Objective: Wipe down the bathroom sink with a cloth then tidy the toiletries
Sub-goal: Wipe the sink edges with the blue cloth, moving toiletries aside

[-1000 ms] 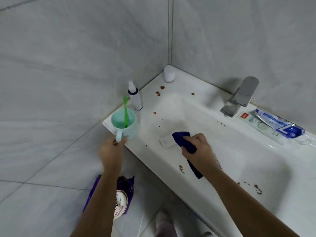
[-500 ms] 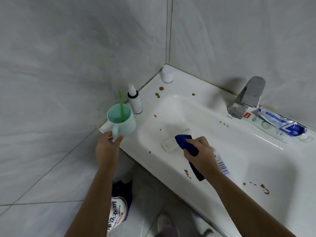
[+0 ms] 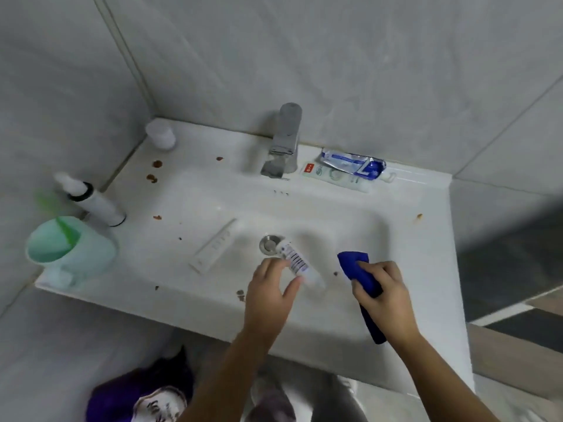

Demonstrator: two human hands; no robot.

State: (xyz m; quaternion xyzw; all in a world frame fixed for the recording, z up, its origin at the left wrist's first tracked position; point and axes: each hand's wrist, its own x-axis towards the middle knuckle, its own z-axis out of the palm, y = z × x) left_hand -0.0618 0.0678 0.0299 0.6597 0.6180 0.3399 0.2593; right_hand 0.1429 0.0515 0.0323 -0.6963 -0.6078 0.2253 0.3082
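Floor, below the sink's front edge: one purple printed bag (image 3: 137, 394), blurred.

Left hand (image 3: 268, 296): reached into the basin, thumb and fingers set on either side of a white plastic tube with a barcode label (image 3: 297, 263); whether the grasp was closed could not be told. The tube lay slanted, its far end just beside the round metal drain (image 3: 268, 243).

Right hand (image 3: 384, 293): clenched round a dark blue cloth (image 3: 356, 266), held over the right part of the basin.

White ceramic sink (image 3: 426, 269): brown spots (image 3: 157, 163) scattered on the rim and in the basin.

Basin, left of the drain: one flat white oblong stick (image 3: 214, 249), lying slanted.

Front left corner: one mint-green plastic mug (image 3: 76, 254) holding a green toothbrush (image 3: 62, 226).

Left edge, just behind the mug: one white pump bottle with a black collar (image 3: 94, 202).

Back left corner: one small white cup (image 3: 161, 134).

Back edge, middle: one chrome tap (image 3: 285, 141).

Back edge, right of the tap: one crumpled blue-and-white toothpaste tube (image 3: 353, 162) resting on a white-and-green tube (image 3: 335, 176).
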